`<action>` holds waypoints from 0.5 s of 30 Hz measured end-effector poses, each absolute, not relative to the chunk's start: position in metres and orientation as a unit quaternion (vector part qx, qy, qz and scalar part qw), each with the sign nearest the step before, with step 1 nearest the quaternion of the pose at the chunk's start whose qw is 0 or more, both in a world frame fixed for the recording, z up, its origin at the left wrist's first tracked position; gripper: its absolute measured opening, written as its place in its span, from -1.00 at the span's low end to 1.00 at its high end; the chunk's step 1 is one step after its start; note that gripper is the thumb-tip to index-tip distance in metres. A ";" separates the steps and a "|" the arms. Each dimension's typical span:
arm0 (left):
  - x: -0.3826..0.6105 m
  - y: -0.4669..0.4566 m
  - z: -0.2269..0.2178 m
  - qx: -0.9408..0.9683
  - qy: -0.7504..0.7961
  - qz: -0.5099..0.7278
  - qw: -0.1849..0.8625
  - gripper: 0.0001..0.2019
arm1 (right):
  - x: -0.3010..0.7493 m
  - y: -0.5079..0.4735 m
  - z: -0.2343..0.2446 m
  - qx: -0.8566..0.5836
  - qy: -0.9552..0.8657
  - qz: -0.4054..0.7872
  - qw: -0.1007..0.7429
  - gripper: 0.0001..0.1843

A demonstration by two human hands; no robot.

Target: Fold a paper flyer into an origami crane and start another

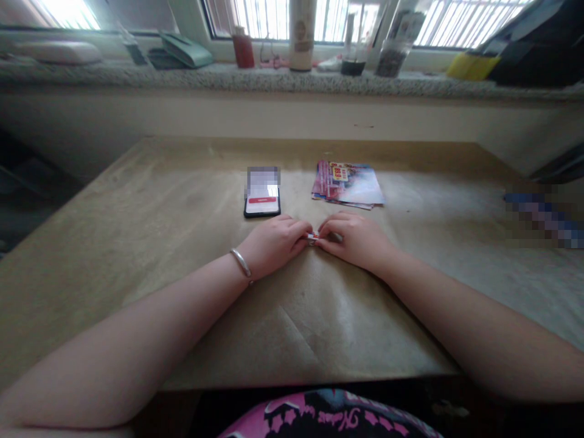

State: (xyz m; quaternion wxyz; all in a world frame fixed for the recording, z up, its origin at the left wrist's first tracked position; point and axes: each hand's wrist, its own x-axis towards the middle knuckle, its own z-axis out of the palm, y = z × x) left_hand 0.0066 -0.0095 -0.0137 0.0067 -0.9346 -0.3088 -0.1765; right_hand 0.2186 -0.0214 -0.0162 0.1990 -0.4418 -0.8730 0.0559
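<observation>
My left hand point(277, 242) and my right hand point(354, 240) meet near the middle of the table, wrists resting low. Between their fingertips is a small folded strip of printed paper point(312, 236), white with red and blue. Both hands pinch it, one at each end, and the fingers cover most of it. A silver bangle point(240, 262) circles my left wrist. Just beyond my left hand lies a phone point(263, 205) with its lit screen up, partly blurred out. Past my right hand rests a stack of colourful printed leaflets point(349, 183), slightly fanned.
The table point(182, 182) has a tan cover and meets a wall at the back. Above it, a speckled stone windowsill point(264, 78) carries a red bottle point(243, 48), a tall pale bottle point(302, 36), a green case point(187, 50) and a yellow item point(472, 65). A blurred-out object point(545, 219) lies at the right.
</observation>
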 end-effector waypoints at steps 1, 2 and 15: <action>0.006 -0.010 -0.014 -0.935 -0.308 -0.178 0.003 -0.87 | 0.218 -0.021 -0.016 -0.441 -0.872 0.061 0.201 -0.81; 0.006 -0.009 -0.014 -0.936 -0.306 -0.177 0.000 -0.88 | 0.218 -0.021 -0.016 -0.441 -0.872 0.067 0.203 -0.81; 0.008 0.000 -0.022 -0.926 -0.310 -0.214 -0.032 -0.79 | 0.214 -0.015 -0.019 -0.486 -0.831 0.131 0.236 -0.87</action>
